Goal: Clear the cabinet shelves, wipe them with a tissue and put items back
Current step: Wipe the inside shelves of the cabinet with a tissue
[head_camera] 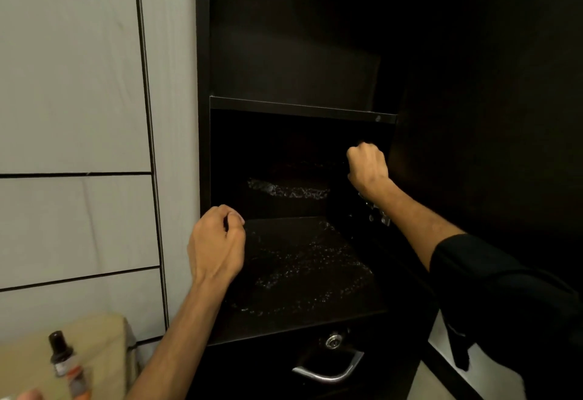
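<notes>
1. A dark cabinet (315, 115) fills the centre and right of the frame; its upper shelf (303, 110) and lower shelf (299, 273) are seen bare of loose items, though the depths are too dark to be sure.
2. Glinting crinkled patches are seen on the lower shelf and at the back of the middle compartment; whether they are wet streaks or a plastic liner cannot be told.
3. The right hand (367, 164) is held inside the middle compartment, right of centre, with its fingers curled into a fist. A tissue may be bunched inside it, but none is visible, so what it grips cannot be told.
4. The left hand (217, 242) is held at lower centre, just at the front left edge of the lower shelf, fingers curled and thumb pressed to forefinger. Nothing can be made out between them.
5. The wiping step is judged to be in hand, the clearing being apparently done.
6. Bottles (63, 358) are seen at the lower left of the frame, on a beige surface, well apart from the shelves; they are taken to be the removed items.
7. Next, the remaining shelf surface would need to be wiped over, corners included, before the bottles are put back.
8. A locked drawer (331, 365) with a metal handle sits below, at bottom centre.
</notes>
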